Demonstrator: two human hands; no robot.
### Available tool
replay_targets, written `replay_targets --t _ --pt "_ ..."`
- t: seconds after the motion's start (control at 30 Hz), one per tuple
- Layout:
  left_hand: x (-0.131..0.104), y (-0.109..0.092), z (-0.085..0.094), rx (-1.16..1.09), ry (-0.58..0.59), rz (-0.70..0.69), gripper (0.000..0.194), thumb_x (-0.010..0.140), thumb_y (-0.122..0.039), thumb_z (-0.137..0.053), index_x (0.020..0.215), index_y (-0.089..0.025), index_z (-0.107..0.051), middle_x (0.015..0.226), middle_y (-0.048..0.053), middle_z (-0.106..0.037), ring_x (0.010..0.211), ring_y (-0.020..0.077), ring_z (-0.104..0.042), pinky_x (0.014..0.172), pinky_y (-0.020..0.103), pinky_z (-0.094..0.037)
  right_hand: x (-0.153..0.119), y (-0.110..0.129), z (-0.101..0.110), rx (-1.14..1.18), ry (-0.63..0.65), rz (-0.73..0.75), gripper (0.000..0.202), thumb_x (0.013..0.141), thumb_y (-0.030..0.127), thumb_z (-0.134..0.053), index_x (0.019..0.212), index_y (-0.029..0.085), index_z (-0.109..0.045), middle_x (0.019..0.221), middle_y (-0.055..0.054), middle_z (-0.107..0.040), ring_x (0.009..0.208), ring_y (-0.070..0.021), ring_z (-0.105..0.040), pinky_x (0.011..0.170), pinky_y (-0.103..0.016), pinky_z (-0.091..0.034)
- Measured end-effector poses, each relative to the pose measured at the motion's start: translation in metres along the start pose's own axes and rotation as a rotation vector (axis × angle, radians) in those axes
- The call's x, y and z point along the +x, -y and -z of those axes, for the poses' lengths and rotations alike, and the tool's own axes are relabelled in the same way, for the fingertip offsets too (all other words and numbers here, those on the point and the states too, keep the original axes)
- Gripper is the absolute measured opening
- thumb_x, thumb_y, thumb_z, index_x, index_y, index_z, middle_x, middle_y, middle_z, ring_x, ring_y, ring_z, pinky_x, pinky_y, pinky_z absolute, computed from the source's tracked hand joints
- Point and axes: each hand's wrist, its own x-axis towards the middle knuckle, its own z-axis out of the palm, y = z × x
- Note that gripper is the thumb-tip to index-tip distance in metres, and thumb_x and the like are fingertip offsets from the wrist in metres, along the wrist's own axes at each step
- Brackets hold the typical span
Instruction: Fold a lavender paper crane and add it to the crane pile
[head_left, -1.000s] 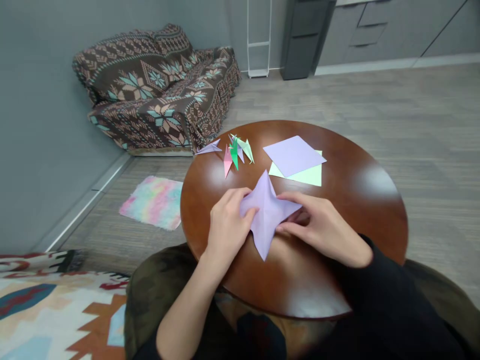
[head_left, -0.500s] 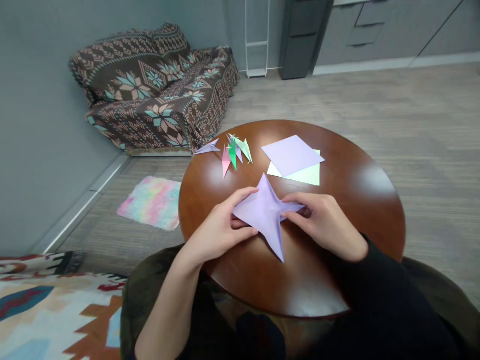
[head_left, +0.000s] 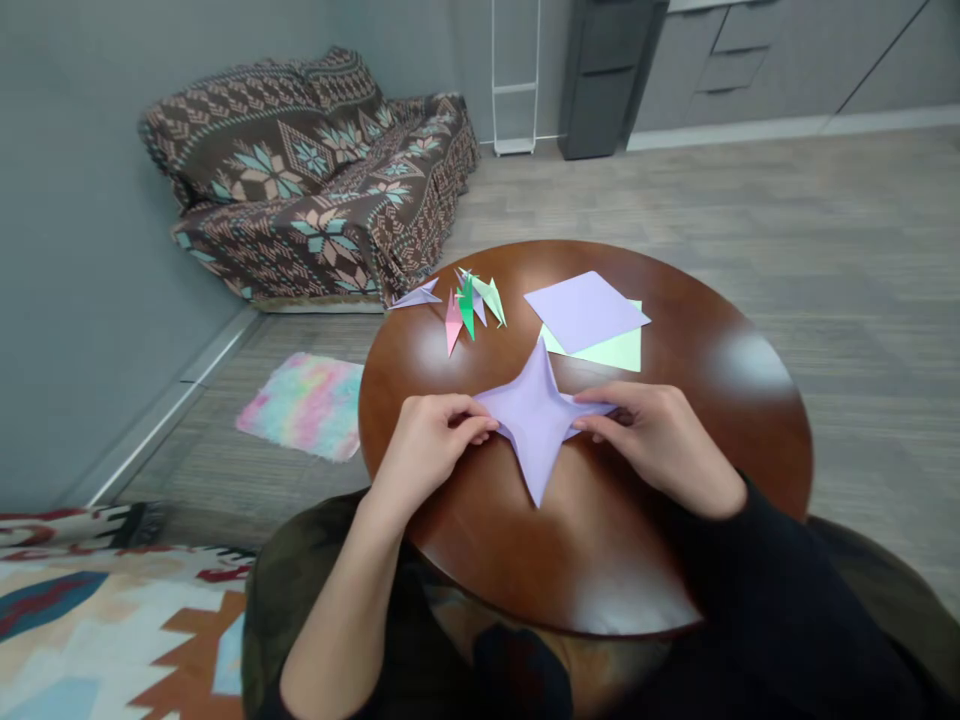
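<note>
A sheet of purple origami paper (head_left: 534,415), creased into a four-pointed star shape, is held just over the round table. My left hand (head_left: 435,440) pinches its left point between thumb and fingers. On the opposite side, my right hand (head_left: 649,430) grips the right point, whose tip sticks out between thumb and forefinger. One point of the paper aims away from me and another toward me. The far point overlaps the edge of a pale green sheet (head_left: 615,352), which lies partly under a flat purple sheet (head_left: 589,312).
Small folded paper figures, among them a green one (head_left: 466,305), a pink one (head_left: 453,325) and a purple one (head_left: 418,294), lie at the far left of the brown table (head_left: 720,440). Beyond stand a covered sofa (head_left: 315,190) and a fluffy rug (head_left: 304,405).
My left hand has shifted from under the paper's left side to pinching its left point. The paper has turned slightly and its sides have drawn inward into a sharper star.
</note>
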Motion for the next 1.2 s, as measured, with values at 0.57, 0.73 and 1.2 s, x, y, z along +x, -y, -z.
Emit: replay_targets --t 0.57,0.73,1.2 --pt "0.001 -0.014 -0.022 -0.077 0.060 -0.206 0.030 0.083 -0.027 -0.076 0.112 -0.020 -0.069 0.078 -0.002 -0.068 0.066 0.0120 -0.064 0.063 0.022 -0.051 -0.001 0.010 -0.007 0.053 0.067 0.076 0.019 0.085 0.018 -0.075 0.103 0.013 -0.072 0.077 -0.003 -0.070 0.063 -0.0163 -0.064 0.063 -0.028 -0.050" --pt "0.002 -0.018 -0.029 -0.023 0.073 -0.247 0.025 0.084 -0.020 -0.073 0.108 -0.018 -0.068 0.082 0.000 -0.066 0.070 0.0116 -0.062 0.065 0.022 -0.051 -0.002 0.017 -0.008 0.132 0.092 0.075 0.014 0.086 0.015 -0.073 0.100 0.014 -0.070 0.076 -0.001 -0.067 0.064 -0.0150 -0.062 0.063 -0.027 -0.049" --pt "0.002 -0.021 -0.036 -0.036 0.049 -0.298 0.021 0.087 -0.015 -0.065 0.108 -0.017 -0.070 0.089 0.002 -0.064 0.073 0.0120 -0.061 0.067 0.024 -0.052 -0.006 0.023 -0.010 0.120 0.013 0.185 0.013 0.092 0.019 -0.066 0.104 0.016 -0.069 0.106 -0.009 -0.061 0.073 -0.0137 -0.059 0.068 -0.029 -0.053"
